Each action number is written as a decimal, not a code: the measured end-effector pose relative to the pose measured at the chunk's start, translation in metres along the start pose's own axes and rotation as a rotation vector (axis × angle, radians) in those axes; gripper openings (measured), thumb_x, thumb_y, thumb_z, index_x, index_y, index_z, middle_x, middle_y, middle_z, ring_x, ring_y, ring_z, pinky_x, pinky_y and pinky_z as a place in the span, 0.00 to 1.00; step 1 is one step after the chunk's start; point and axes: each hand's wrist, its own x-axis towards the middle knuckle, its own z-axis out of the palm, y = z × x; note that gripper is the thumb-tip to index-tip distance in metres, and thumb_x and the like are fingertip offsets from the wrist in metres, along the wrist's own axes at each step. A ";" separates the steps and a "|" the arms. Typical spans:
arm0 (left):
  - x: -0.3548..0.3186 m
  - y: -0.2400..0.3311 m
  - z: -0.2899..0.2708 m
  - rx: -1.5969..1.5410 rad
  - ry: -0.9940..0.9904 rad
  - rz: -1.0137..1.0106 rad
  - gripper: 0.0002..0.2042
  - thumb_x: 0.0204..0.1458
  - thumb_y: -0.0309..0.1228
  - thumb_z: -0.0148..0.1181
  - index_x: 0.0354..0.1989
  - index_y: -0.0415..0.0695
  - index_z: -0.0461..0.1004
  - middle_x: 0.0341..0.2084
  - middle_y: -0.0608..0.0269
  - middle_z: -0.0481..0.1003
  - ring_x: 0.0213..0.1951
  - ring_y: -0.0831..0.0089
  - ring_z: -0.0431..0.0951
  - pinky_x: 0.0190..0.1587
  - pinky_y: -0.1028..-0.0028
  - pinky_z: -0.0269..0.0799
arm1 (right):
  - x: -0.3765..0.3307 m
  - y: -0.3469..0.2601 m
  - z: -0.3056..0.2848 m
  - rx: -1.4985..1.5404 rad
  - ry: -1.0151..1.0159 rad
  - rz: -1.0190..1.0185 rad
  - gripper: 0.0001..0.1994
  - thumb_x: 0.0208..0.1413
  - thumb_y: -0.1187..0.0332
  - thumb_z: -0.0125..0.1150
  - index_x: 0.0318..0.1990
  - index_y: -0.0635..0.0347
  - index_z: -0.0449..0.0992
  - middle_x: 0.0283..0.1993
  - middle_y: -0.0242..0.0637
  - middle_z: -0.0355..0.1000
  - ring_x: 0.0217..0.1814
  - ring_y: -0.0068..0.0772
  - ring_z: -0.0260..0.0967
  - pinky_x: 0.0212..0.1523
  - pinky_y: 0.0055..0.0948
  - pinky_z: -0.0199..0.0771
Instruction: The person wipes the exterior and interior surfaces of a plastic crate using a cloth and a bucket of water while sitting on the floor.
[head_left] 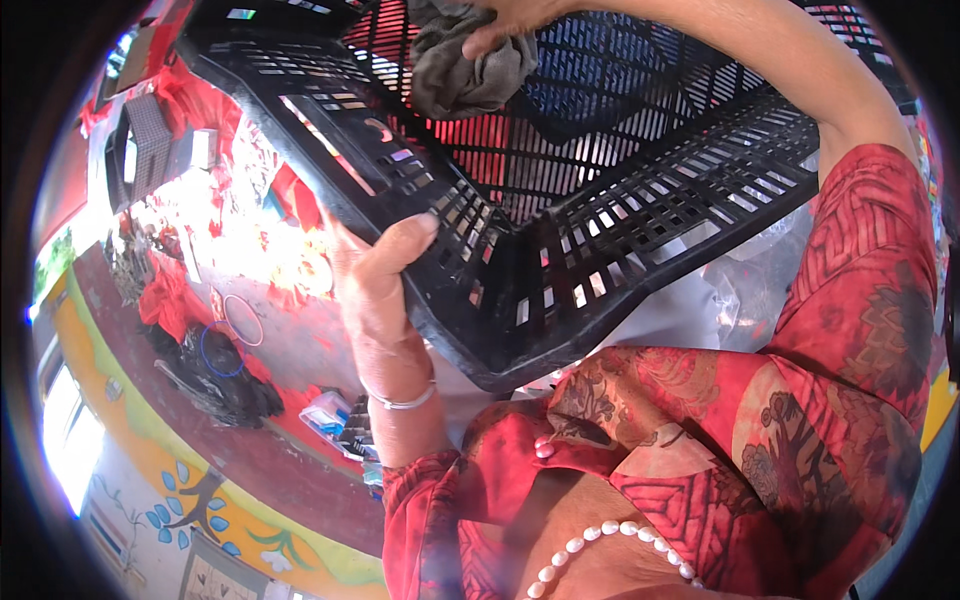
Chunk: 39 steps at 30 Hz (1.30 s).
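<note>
Black slatted plastic crate (600, 215) tilts up before me; my left hand (375, 290) has its grip clamped on the crate's near-left rim, while my right hand (510, 20) inside presses a bunched grey rag (465, 75) against its floor.

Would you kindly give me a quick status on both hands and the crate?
Left hand gripping the black crate by its rim. Right hand pressing a grey cloth against the crate's inside. Nothing in the way.

Tilted black slatted crate (600, 200), crumpled grey rag (465, 70) inside.
</note>
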 end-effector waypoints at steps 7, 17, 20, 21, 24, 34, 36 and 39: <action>0.002 0.005 -0.017 0.020 -0.043 0.034 0.29 0.28 0.17 0.44 0.49 0.34 0.59 0.32 0.52 0.71 0.26 0.65 0.75 0.30 0.71 0.76 | -0.017 -0.054 0.028 -0.681 -0.035 -0.289 0.11 0.34 0.63 0.60 0.27 0.59 0.76 0.30 0.41 0.73 0.37 0.41 0.71 0.28 0.39 0.72; -0.020 0.007 0.001 -0.114 0.125 0.191 0.24 0.47 0.26 0.49 0.56 0.40 0.58 0.34 0.54 0.73 0.31 0.69 0.77 0.30 0.74 0.77 | -0.017 -0.067 -0.005 -0.553 0.224 0.096 0.09 0.33 0.62 0.58 0.21 0.57 0.76 0.22 0.41 0.72 0.28 0.44 0.71 0.27 0.40 0.71; -0.019 0.007 0.005 -0.126 0.112 0.084 0.25 0.46 0.25 0.47 0.57 0.38 0.56 0.35 0.52 0.73 0.32 0.66 0.77 0.32 0.72 0.77 | 0.007 -0.059 0.063 -0.464 0.282 -0.102 0.09 0.39 0.64 0.56 0.27 0.58 0.74 0.24 0.41 0.70 0.28 0.42 0.70 0.29 0.37 0.71; -0.014 0.006 0.002 -0.018 0.125 0.089 0.26 0.46 0.26 0.47 0.57 0.38 0.55 0.36 0.50 0.73 0.33 0.65 0.77 0.34 0.70 0.77 | 0.010 -0.054 0.088 -0.469 0.285 -0.194 0.09 0.42 0.66 0.54 0.31 0.59 0.73 0.26 0.42 0.70 0.30 0.41 0.70 0.30 0.35 0.71; -0.006 0.000 -0.001 0.044 0.152 0.090 0.30 0.40 0.23 0.45 0.58 0.37 0.54 0.37 0.48 0.72 0.34 0.62 0.78 0.37 0.68 0.77 | -0.005 -0.052 0.111 -0.391 0.254 -0.327 0.10 0.45 0.68 0.53 0.36 0.59 0.72 0.29 0.41 0.69 0.33 0.37 0.70 0.33 0.31 0.72; -0.003 0.008 -0.023 0.103 0.144 0.139 0.25 0.40 0.23 0.49 0.53 0.36 0.62 0.30 0.59 0.73 0.25 0.76 0.73 0.23 0.80 0.71 | -0.045 -0.112 0.094 -0.261 -0.552 -0.307 0.06 0.45 0.73 0.52 0.31 0.61 0.73 0.36 0.39 0.63 0.44 0.36 0.66 0.38 0.35 0.71; -0.005 0.013 -0.035 0.069 0.106 0.189 0.25 0.40 0.21 0.49 0.53 0.37 0.62 0.30 0.60 0.73 0.27 0.78 0.73 0.27 0.81 0.70 | -0.047 -0.121 0.083 -0.446 -0.592 -0.454 0.07 0.46 0.73 0.52 0.33 0.61 0.74 0.37 0.39 0.64 0.46 0.37 0.65 0.38 0.36 0.71; -0.019 0.022 -0.052 0.079 -0.008 0.153 0.25 0.41 0.20 0.48 0.53 0.39 0.61 0.29 0.64 0.70 0.26 0.78 0.71 0.31 0.81 0.69 | -0.074 -0.120 0.064 -0.679 -0.744 -0.323 0.08 0.46 0.69 0.52 0.32 0.59 0.76 0.45 0.38 0.65 0.45 0.36 0.64 0.35 0.32 0.72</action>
